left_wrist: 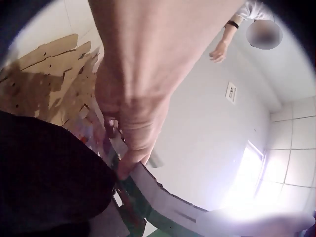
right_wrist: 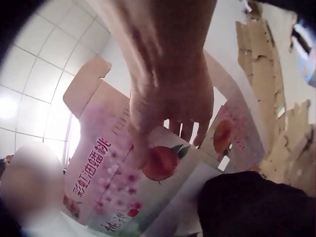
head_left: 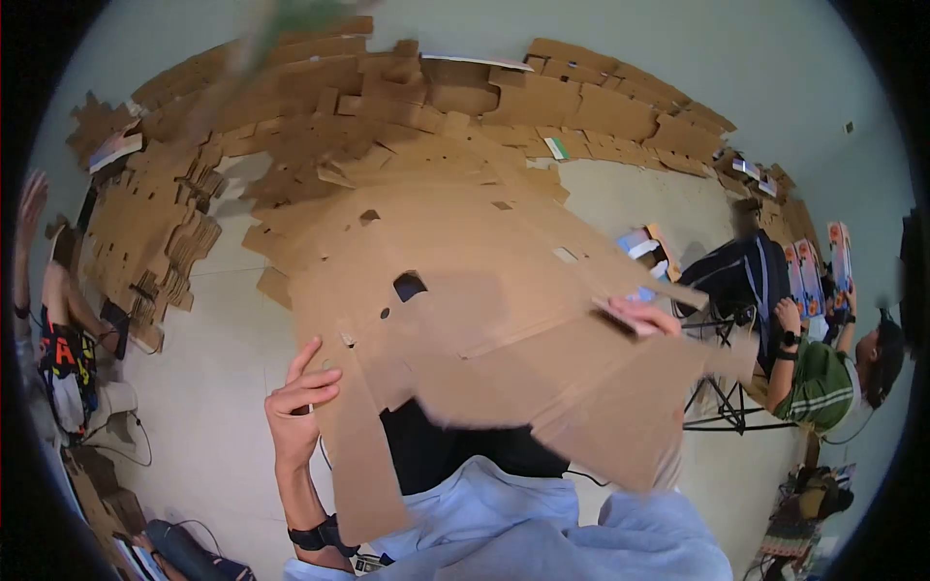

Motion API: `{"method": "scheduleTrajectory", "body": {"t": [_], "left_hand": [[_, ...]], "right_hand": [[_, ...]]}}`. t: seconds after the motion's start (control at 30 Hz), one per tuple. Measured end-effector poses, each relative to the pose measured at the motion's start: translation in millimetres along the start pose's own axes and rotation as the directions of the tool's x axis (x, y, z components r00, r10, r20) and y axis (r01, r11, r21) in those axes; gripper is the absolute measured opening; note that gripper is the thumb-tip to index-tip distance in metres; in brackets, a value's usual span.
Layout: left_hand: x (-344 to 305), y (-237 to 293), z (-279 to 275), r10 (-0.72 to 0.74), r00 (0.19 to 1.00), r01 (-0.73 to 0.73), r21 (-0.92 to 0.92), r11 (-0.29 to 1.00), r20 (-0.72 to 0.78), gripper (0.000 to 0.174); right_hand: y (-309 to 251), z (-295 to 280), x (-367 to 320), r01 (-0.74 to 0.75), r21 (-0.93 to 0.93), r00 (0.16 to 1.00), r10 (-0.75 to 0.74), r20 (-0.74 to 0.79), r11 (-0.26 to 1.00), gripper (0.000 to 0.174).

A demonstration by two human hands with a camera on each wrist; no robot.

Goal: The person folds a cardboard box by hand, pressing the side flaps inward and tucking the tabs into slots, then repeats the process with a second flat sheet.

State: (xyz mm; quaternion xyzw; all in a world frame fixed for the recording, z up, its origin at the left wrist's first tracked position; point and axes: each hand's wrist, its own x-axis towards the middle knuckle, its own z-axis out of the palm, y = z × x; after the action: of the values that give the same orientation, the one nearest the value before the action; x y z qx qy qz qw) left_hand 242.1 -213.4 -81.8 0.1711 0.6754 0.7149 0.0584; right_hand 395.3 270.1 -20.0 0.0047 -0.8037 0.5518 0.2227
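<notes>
A large unfolded cardboard sheet [head_left: 484, 320] with cut-outs lies across the person's front, plain brown side up in the head view. My left hand [head_left: 302, 412] grips its left edge, fingers over the brown face; the left wrist view shows that hand [left_wrist: 136, 108] on the bent green-and-white edge [left_wrist: 170, 210]. On the right, my right hand [head_left: 651, 318] holds a folded part of the sheet, its fingers partly hidden by cardboard. The right wrist view shows the right hand [right_wrist: 170, 98] against the pink printed face [right_wrist: 106, 163] with peaches, the thumb on that face.
Flattened cardboard [head_left: 150, 228] is piled on the floor at the left and along the back wall [head_left: 436, 19]. A person in green [head_left: 821, 382] sits at the right near printed boxes and a black folding stand [head_left: 727, 407]. Another person's arm [head_left: 31, 208] shows far left.
</notes>
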Motion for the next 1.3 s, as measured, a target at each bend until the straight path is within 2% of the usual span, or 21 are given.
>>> {"method": "scheduleTrajectory", "body": {"t": [0.07,0.13,0.2,0.27,0.3,0.33,0.4,0.43,0.5,0.53,0.6,0.67,0.7,0.8,0.9,1.0,1.1,1.17,1.2,1.27,1.3], "left_hand": [[-7,3,-7,-0.054,0.999,0.054,-0.028,0.998,-0.001,0.026],[-19,1,-16,-0.079,0.997,0.080,-0.068,0.995,0.009,0.026],[-29,-10,-37,-0.073,0.997,0.077,-0.115,0.990,0.040,0.028],[-32,-16,-49,-0.050,0.998,0.055,-0.098,0.994,0.046,0.030],[-34,-18,-57,-0.041,0.998,0.046,-0.090,0.995,0.053,0.032],[-35,-21,-66,-0.139,0.990,0.140,-0.096,0.985,0.018,0.031],[-45,-27,-74,-0.339,0.940,0.332,-0.122,0.935,-0.043,0.030],[-45,-27,-69,-0.310,0.949,0.308,-0.041,0.951,-0.060,0.029],[-38,-22,-56,-0.239,0.966,0.250,0.130,0.960,-0.096,0.027],[-34,-21,-52,-0.171,0.971,0.209,0.246,0.947,-0.165,0.029],[-34,-20,-44,-0.022,0.961,0.154,0.465,0.872,-0.276,0.034],[-40,-35,-57,-0.075,0.959,0.167,0.333,0.928,-0.272,0.040],[-45,-37,-64,-0.104,0.959,0.177,0.272,0.946,-0.263,0.044],[-58,-17,-54,-0.339,0.900,0.383,0.124,0.916,-0.273,0.049],[-73,-5,-52,-0.370,0.875,0.310,-0.225,0.924,-0.313,0.057],[-79,22,-47,-0.465,0.802,0.163,-0.612,0.774,-0.374,0.063],[-99,27,-66,-0.360,0.909,0.169,-0.606,0.778,-0.209,0.076],[-105,38,-57,-0.377,0.828,0.279,-0.279,0.919,-0.414,0.075],[-102,54,-46,-0.348,0.784,0.347,-0.102,0.932,-0.514,0.075],[-90,85,-26,-0.263,0.896,0.373,0.285,0.883,-0.358,0.075],[-91,87,-19,-0.169,0.925,0.297,0.371,0.880,-0.340,0.075]], "right_hand": [[-24,15,-9,0.088,0.039,0.996,-0.089,0.018,0.995,0.054],[-36,-3,-5,0.153,0.133,0.955,-0.181,0.236,0.979,0.056],[-58,-7,-16,0.059,0.128,0.939,-0.099,0.331,0.990,0.054],[-93,13,-34,-0.183,0.026,0.938,0.167,0.303,0.983,0.048],[-91,16,-41,-0.157,0.003,0.909,0.143,0.392,0.988,0.044],[-91,20,-52,-0.342,-0.010,0.874,0.322,0.363,0.940,0.043],[-98,30,-82,-0.675,-0.017,0.700,0.648,0.300,0.737,0.045],[-101,40,-75,-0.610,-0.133,0.719,0.616,0.321,0.781,0.046],[-75,55,-89,-0.531,0.024,0.795,0.488,0.360,0.847,0.044],[-63,61,-95,-0.482,0.104,0.831,0.416,0.370,0.870,0.044],[-61,69,-103,-0.458,0.116,0.850,0.396,0.348,0.881,0.039],[-62,73,-108,-0.442,0.187,0.873,0.373,0.313,0.877,0.038],[-63,76,-113,-0.418,0.139,0.880,0.362,0.309,0.898,0.037],[-59,80,-111,-0.313,0.018,0.905,0.293,0.308,0.950,0.033],[-52,82,-113,-0.227,-0.020,0.914,0.220,0.340,0.974,0.029],[-39,81,-111,-0.174,0.012,0.905,0.155,0.396,0.985,0.025],[-39,86,-94,-0.141,0.062,0.895,0.101,0.434,0.988,0.024],[-36,94,-80,-0.095,0.107,0.887,0.035,0.460,0.990,0.025],[-35,98,-75,-0.107,0.124,0.894,0.041,0.446,0.987,0.025],[-29,108,-66,-0.130,0.158,0.910,0.055,0.410,0.979,0.025],[-23,108,-63,-0.074,0.170,0.916,-0.001,0.401,0.983,0.024]]}}
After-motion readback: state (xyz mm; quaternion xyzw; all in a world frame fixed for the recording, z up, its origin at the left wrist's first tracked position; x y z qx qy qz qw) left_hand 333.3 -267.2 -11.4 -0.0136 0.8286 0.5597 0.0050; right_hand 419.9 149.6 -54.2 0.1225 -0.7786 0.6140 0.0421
